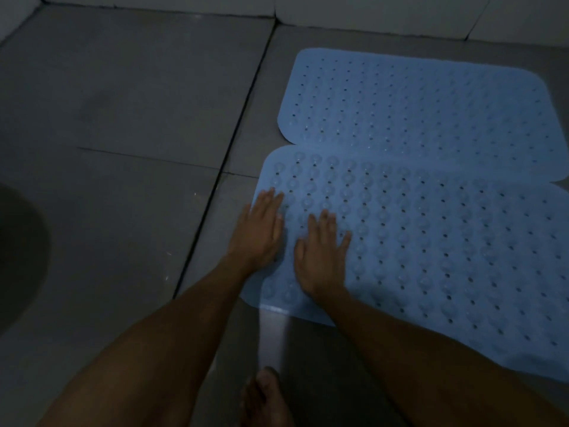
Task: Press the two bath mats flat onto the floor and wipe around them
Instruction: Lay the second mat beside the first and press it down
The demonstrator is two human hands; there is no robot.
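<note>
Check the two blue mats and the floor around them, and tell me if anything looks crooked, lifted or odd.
The near mat overlaps the far mat along their shared edge, and the two are not squared to each other. Both the left hand and the right hand press flat on the near mat's left end. Nothing looks spilled or torn on the floor tiles.

The floor (129, 97) is grey tile with dark grout lines. Two blue perforated mats lie directly on it at the right: the far mat (425, 118) and the near mat (446, 248), their edges touching.
</note>
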